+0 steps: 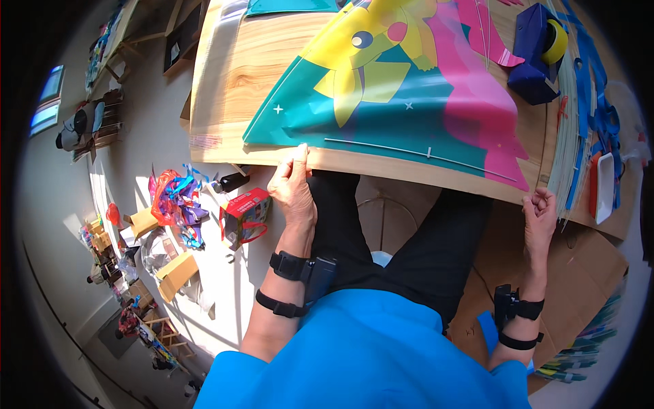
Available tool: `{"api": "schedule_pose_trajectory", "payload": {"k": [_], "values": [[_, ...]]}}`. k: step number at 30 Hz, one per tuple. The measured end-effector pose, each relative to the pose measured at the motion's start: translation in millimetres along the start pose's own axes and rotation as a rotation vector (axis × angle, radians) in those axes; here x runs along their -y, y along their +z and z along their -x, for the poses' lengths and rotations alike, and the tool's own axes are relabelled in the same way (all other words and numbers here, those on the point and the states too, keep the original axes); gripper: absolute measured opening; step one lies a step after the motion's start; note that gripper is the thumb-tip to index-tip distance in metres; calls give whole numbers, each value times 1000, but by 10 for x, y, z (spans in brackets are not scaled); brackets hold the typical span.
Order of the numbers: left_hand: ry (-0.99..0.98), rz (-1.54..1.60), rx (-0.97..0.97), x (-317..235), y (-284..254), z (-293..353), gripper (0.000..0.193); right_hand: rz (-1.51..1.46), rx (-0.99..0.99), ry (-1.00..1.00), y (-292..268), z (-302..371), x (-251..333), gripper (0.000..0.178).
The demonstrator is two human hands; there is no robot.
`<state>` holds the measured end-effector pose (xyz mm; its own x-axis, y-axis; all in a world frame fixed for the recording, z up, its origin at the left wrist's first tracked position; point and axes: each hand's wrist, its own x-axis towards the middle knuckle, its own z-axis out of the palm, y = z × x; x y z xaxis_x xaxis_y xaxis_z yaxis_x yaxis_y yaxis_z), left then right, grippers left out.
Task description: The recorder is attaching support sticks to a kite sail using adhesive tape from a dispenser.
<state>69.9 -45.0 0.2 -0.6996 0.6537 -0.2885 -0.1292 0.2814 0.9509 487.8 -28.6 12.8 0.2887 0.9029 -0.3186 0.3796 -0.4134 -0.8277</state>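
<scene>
A large triangular kite sheet in teal and pink, printed with a yellow cartoon figure, lies on the wooden table in front of me. Along its near edge runs a thin white rod. My left hand is closed at that edge, left of the rod, with thumb and forefinger pinching the border. Just off the pink right-hand corner, my right hand is closed too, its fingers curled together at the table edge. Whatever lies between the right fingertips is too small to make out.
A dark blue tape dispenser with yellow tape stands at the far right. Beside it lie thin pale rods and a red-and-white tray. Left on the floor are a red-green box and a bag of coloured scraps; cardboard lies right.
</scene>
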Motion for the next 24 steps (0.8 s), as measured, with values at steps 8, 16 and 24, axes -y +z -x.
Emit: {"api": "schedule_pose_trajectory", "payload": {"k": [8,16,24], "values": [[-49,56,186,-69,-244,62,19,-29,20,-11,-134,-18,-68,31],[355,-295,54,43,-361,143,12,-81,35,15,-62,256,26,31],[-416,135,35,264,-1208,554,15,-129,91,109,144,958,87,28]]}}
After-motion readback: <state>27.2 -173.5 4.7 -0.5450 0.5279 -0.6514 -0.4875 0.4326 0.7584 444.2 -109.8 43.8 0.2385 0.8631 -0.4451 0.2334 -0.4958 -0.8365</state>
